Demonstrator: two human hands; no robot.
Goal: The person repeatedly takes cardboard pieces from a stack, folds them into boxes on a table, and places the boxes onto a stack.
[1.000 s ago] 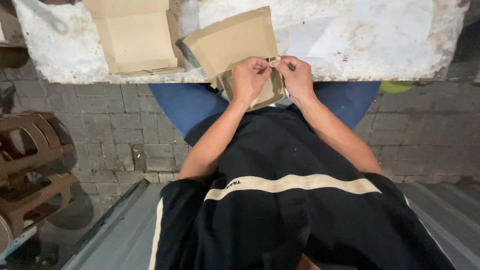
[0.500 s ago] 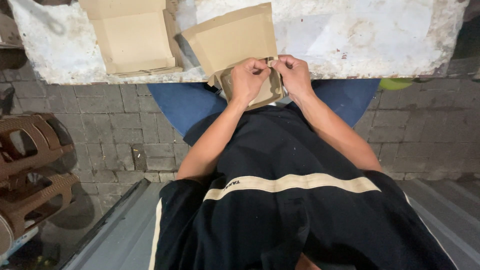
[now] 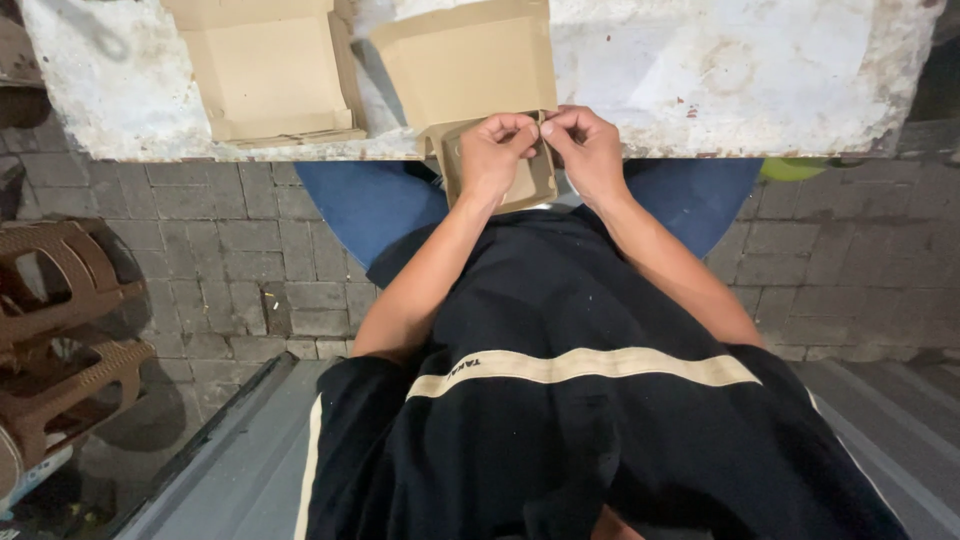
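Cardboard box flap – pinched between left hand, right hand.

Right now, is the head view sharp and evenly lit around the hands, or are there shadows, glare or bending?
Head view: sharp at both hands pinching the small brown cardboard flap; the worn white tabletop is bright, not blown out; the grey paving darkens leftward; the table edge bows slightly.

Hands cover box flap; stools cut off.
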